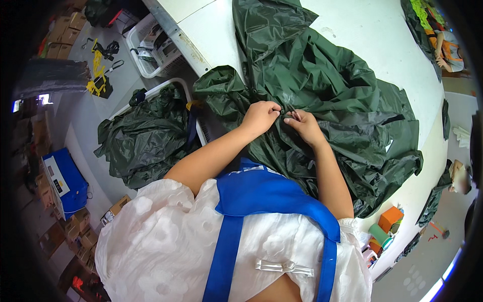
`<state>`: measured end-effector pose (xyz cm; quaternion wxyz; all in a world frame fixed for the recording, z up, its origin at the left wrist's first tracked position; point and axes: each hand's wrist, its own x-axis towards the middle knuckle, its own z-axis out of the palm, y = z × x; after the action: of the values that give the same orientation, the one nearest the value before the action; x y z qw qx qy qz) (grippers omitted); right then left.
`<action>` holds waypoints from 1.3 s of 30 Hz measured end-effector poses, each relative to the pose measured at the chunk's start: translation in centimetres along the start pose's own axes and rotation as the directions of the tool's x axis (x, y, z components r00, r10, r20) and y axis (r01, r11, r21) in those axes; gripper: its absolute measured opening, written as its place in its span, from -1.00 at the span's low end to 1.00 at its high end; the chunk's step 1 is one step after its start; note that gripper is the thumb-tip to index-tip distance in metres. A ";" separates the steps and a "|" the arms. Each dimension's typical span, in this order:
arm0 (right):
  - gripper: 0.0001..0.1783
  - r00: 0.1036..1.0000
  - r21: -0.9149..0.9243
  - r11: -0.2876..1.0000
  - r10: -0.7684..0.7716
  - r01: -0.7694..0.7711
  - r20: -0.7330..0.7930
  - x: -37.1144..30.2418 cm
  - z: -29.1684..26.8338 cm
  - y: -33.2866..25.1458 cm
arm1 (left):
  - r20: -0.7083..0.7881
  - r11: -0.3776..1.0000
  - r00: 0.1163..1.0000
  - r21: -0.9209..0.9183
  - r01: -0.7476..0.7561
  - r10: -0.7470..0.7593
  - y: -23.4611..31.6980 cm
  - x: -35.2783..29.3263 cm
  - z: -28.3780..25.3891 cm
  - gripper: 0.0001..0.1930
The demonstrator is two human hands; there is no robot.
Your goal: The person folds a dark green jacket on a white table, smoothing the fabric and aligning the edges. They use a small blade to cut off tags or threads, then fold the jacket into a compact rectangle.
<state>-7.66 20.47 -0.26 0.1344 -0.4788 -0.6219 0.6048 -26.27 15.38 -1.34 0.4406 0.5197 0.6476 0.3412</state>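
Observation:
A large dark green coated-fabric garment (pixel 347 75) lies crumpled over the white table and hangs off its near edge. My left hand (pixel 259 119) is closed in a pinch on a fold of this garment near its middle. Close beside it, my right hand (pixel 307 127) is closed around a small, dark, pointed tool (pixel 291 107) that looks like thread snips. The tool's tips point away from me, at the fabric between my hands. Fingers hide most of it.
Left of the table, a white basket (pixel 187 86) overflows with more green fabric (pixel 146 136). Behind it, another white basket (pixel 132 43) holds packaged items. A green thread cone (pixel 378 233) and orange box (pixel 390 218) stand at the right. Another person (pixel 449 50) works far right.

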 end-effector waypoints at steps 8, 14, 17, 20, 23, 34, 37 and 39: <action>-0.83 0.995 0.316 0.944 0.077 -0.093 0.062 -2.7 -1.5 -4.5 | 0.015 0.973 1.000 -0.230 0.004 0.000 3.5 -0.5 -1.1 -0.70; -0.82 0.999 0.427 0.904 0.026 -0.007 -0.039 -3.8 -1.9 -5.3 | -0.096 0.963 0.991 -0.243 -0.116 0.095 6.1 -1.8 -1.1 -0.64; -0.80 0.996 0.445 0.894 -0.005 0.044 -0.088 -4.3 -1.9 -5.2 | -0.155 0.961 0.961 -0.121 -0.248 0.229 6.6 -2.0 -1.2 -0.63; -0.79 0.990 0.439 0.895 -0.018 0.080 -0.143 -4.7 -1.7 -5.5 | -0.131 0.948 0.979 -0.256 -0.188 0.158 7.0 -2.0 -1.2 -0.63; -0.79 0.990 0.486 0.870 -0.017 0.084 -0.141 -4.9 -1.7 -5.5 | -0.122 0.949 0.985 -0.274 -0.155 0.126 7.3 -2.2 -1.3 -0.62; -0.81 0.987 0.516 0.850 -0.023 0.102 -0.157 -5.2 -1.7 -5.5 | -0.123 0.933 0.978 -0.302 -0.196 0.166 6.8 -1.7 -2.1 -0.82; -0.83 0.991 0.478 0.874 -0.021 0.084 -0.136 -5.4 -1.6 -5.9 | -0.190 0.940 0.934 -0.105 -0.325 0.302 7.8 -1.5 -2.9 -0.87; -0.83 0.991 0.392 0.917 -0.033 0.081 -0.127 -5.7 -1.6 -6.7 | -0.271 0.867 0.823 0.132 -0.481 0.499 8.9 -1.0 -4.3 -0.89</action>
<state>-6.46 18.42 8.36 0.2825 -0.4584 -0.4914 0.6845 -26.82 16.51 8.50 0.2208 0.6238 0.5605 0.4980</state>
